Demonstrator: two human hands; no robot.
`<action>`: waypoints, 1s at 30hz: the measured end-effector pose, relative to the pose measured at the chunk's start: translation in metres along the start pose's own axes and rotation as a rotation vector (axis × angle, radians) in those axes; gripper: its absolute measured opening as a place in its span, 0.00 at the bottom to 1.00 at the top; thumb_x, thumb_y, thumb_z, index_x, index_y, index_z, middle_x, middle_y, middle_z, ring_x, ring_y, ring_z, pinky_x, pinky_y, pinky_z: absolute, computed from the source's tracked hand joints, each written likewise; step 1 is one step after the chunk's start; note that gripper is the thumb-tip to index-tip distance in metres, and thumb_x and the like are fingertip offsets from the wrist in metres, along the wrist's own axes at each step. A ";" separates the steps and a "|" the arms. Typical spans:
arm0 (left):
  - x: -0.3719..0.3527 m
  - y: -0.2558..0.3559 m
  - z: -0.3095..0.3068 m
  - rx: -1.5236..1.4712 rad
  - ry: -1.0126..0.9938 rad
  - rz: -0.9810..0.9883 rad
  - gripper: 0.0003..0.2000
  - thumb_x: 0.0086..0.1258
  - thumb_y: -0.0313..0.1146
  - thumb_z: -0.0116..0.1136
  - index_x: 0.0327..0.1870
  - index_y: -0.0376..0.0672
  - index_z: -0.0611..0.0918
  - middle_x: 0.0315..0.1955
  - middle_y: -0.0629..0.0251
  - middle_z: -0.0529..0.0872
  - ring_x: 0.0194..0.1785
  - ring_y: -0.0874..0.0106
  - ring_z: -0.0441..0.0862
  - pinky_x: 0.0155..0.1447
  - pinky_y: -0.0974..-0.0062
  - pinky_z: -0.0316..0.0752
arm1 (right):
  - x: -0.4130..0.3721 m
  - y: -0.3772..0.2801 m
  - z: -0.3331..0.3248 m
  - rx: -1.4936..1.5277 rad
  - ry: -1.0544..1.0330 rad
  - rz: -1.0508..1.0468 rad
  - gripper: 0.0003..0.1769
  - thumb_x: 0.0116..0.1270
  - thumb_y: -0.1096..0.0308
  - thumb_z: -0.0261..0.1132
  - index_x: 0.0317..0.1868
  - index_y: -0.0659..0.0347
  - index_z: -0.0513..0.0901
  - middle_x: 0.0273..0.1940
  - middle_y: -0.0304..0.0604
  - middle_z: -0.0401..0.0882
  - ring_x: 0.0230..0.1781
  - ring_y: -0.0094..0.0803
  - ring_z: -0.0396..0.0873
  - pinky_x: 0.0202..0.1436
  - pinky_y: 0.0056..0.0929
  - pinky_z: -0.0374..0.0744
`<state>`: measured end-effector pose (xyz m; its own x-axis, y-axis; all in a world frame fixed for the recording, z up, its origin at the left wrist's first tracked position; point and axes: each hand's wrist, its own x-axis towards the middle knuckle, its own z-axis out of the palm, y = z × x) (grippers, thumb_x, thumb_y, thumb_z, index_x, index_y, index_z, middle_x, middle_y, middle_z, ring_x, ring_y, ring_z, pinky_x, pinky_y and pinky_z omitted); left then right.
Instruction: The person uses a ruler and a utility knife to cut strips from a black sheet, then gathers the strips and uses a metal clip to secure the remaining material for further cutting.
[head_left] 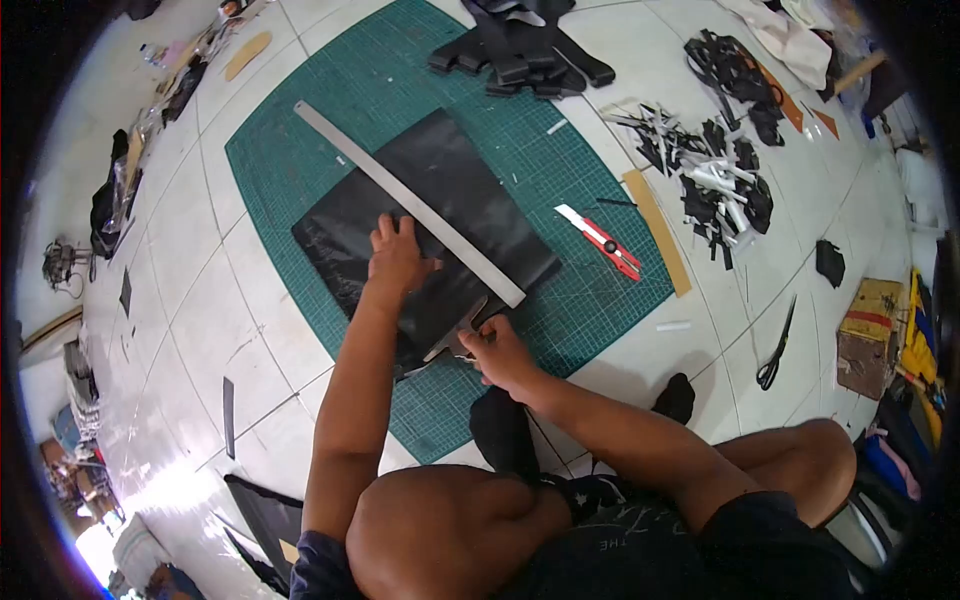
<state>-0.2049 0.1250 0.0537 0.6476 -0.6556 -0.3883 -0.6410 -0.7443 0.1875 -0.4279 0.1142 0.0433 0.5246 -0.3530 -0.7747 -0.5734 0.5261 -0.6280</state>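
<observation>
A black sheet of material lies on a green cutting mat on the tiled floor. A long metal ruler runs diagonally across the sheet. My left hand presses flat on the sheet right beside the ruler. My right hand is at the sheet's near edge, closed on a small metal tool whose flat end rests on the sheet near the ruler's near end.
A red and white utility knife lies on the mat to the right. Black straps are piled at the mat's far edge. Cut scraps, a wooden strip and scissors lie at right. My knees are at the bottom.
</observation>
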 end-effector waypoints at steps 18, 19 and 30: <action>-0.001 0.000 -0.003 -0.005 -0.015 0.020 0.44 0.53 0.45 0.80 0.68 0.41 0.66 0.74 0.45 0.60 0.75 0.44 0.63 0.67 0.49 0.77 | -0.067 -0.040 -0.205 -1.438 -0.364 -0.168 0.23 0.68 0.50 0.71 0.49 0.60 0.79 0.41 0.49 0.82 0.46 0.43 0.84 0.46 0.41 0.82; 0.001 -0.001 -0.002 -0.010 -0.013 0.019 0.45 0.53 0.45 0.80 0.69 0.41 0.66 0.74 0.45 0.60 0.75 0.44 0.62 0.68 0.50 0.77 | -0.053 -0.039 -0.195 -1.345 -0.249 -0.287 0.22 0.67 0.51 0.71 0.49 0.60 0.80 0.41 0.50 0.82 0.45 0.46 0.84 0.47 0.43 0.81; 0.003 -0.001 0.003 -0.014 0.023 0.014 0.46 0.50 0.43 0.82 0.68 0.40 0.67 0.73 0.44 0.63 0.74 0.42 0.64 0.68 0.50 0.76 | 0.074 -0.085 -0.033 -1.132 0.156 -0.611 0.24 0.65 0.62 0.70 0.55 0.63 0.72 0.47 0.57 0.81 0.50 0.55 0.84 0.51 0.51 0.84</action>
<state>-0.2034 0.1239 0.0498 0.6475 -0.6689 -0.3650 -0.6448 -0.7362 0.2053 -0.3607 0.0180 0.0367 0.8543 -0.4286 -0.2942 -0.5188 -0.6675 -0.5342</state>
